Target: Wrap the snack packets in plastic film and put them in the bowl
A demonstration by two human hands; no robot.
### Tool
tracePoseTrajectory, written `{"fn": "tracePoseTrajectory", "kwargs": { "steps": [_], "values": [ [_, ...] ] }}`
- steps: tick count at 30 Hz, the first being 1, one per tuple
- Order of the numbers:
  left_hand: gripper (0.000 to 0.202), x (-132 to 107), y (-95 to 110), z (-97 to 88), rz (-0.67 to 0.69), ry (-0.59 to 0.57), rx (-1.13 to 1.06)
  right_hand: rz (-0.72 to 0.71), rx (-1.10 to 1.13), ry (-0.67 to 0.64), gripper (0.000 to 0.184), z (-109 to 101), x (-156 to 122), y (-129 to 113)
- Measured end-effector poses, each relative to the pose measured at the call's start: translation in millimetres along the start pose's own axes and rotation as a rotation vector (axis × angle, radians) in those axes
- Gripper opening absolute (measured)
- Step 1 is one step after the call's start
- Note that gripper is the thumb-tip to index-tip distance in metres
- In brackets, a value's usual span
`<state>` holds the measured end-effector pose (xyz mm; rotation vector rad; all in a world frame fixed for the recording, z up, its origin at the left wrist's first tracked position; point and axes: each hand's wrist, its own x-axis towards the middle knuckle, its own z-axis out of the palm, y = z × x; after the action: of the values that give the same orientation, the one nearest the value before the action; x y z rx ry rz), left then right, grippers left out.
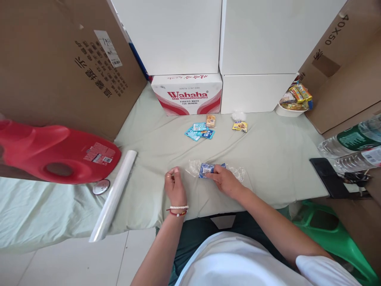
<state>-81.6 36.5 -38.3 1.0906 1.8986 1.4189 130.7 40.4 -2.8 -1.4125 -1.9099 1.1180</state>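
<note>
My right hand (pixel 224 179) grips a small blue snack packet (pixel 205 170) by its right part, thumb and fingers closed on it. The packet lies on a crumpled piece of clear plastic film (pixel 237 173), which sticks out on both sides of it. To the left of the film, my left hand (pixel 175 186) is held with its fingers curled in and pressed together; whatever they may hold is hidden. Farther back lie several light blue packets (pixel 193 133), an orange-tan wrapped snack (pixel 210 120) and a yellow packet (pixel 239 126) beside a clear crumpled wad (pixel 238 115).
A roll of clear film (pixel 114 194) and a round tin (pixel 101 186) lie left, near a red jug (pixel 59 155). Behind stand a Wahaha carton (pixel 187 95) and white boxes (pixel 256 93). At right are a snack-filled white tub (pixel 290 111), bottles (pixel 354 139) and a black phone (pixel 329 178).
</note>
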Motion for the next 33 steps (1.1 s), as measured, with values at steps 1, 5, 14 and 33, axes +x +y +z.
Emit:
{"fn": "tracePoseTrajectory", "kwargs": {
  "steps": [1,5,14,33],
  "values": [
    [0.045,5,1,1.1,0.015,0.024,0.099,0.046,0.015,0.007,0.021,1,0,-4],
    [0.042,13,12,16.6,0.011,-0.122,0.299,0.01,-0.068,-0.008,0.019,4,1,-12],
    [0.007,-33,41,28.6,0.154,-0.316,-0.137,-0.22,-0.243,-0.061,0.026,5,-1,-3],
    [0.064,-69,8,40.8,0.826,-0.554,0.457,0.108,-0.139,0.423,0.016,-54,-31,18]
  ]
}}
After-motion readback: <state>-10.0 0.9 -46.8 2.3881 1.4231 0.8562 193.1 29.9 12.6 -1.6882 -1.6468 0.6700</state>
